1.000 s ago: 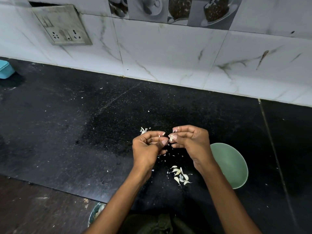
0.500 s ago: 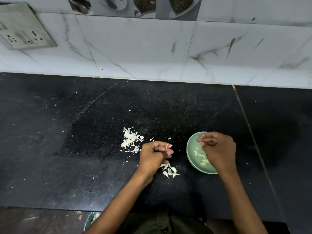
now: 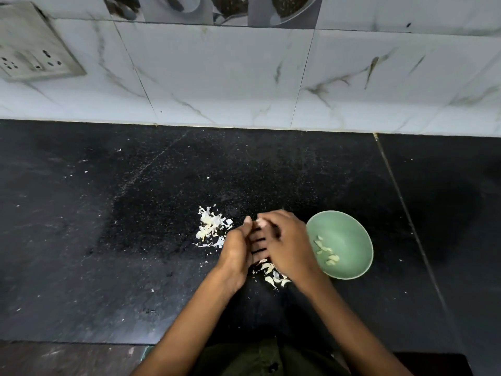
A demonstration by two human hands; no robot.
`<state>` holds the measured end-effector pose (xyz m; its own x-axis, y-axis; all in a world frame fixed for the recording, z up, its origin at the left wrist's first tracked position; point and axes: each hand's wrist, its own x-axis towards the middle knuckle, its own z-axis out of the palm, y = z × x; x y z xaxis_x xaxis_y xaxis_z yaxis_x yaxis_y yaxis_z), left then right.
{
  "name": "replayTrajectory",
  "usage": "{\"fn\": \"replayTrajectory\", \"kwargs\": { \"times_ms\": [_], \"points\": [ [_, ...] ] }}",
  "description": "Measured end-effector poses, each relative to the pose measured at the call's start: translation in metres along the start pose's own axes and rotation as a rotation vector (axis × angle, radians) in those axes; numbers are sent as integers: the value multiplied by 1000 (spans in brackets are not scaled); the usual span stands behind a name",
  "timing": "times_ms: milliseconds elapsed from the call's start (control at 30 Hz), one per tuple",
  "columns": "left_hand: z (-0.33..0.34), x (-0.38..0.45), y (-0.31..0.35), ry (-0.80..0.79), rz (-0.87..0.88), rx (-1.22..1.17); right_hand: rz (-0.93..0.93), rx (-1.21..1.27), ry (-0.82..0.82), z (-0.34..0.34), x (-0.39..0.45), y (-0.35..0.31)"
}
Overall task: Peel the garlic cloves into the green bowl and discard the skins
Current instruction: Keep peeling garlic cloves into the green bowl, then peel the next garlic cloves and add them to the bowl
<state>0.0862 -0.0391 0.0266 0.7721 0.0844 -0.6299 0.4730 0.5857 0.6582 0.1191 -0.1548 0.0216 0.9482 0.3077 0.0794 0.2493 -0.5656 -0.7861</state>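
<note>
I see both hands meeting above the black speckled stone worktop (image 3: 135, 240), just left of the round pale green bowl (image 3: 349, 229). The left hand (image 3: 235, 253) is turned edge-on with its thumb raised; the right hand (image 3: 287, 242) lies over its fingers, fingertips bent down towards the left thumb. Motion blur prevents me from confirming whether either hand grips a clove, so I cannot tell their state. The green bowl rests on the worktop and contains several peeled pale yellow garlic cloves (image 3: 326, 252) along its near-left wall. A heap of white papery garlic skins (image 3: 211, 227) lies just left of the hands. A small cluster of unpeeled garlic cloves (image 3: 273, 275) lies directly below the hands, partly covered by the right wrist.
</note>
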Motion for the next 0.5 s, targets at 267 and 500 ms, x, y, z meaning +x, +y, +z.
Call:
{"fn": "replayTrajectory", "kwargs": {
  "times_ms": [267, 500],
  "points": [
    [-38, 3, 33, 35, 26, -46, -28, -465, -220, 34, 24, 3],
    [-46, 6, 58, -3, -97, -362, -278, -447, -290, 59, -4, -29]
  ]
}}
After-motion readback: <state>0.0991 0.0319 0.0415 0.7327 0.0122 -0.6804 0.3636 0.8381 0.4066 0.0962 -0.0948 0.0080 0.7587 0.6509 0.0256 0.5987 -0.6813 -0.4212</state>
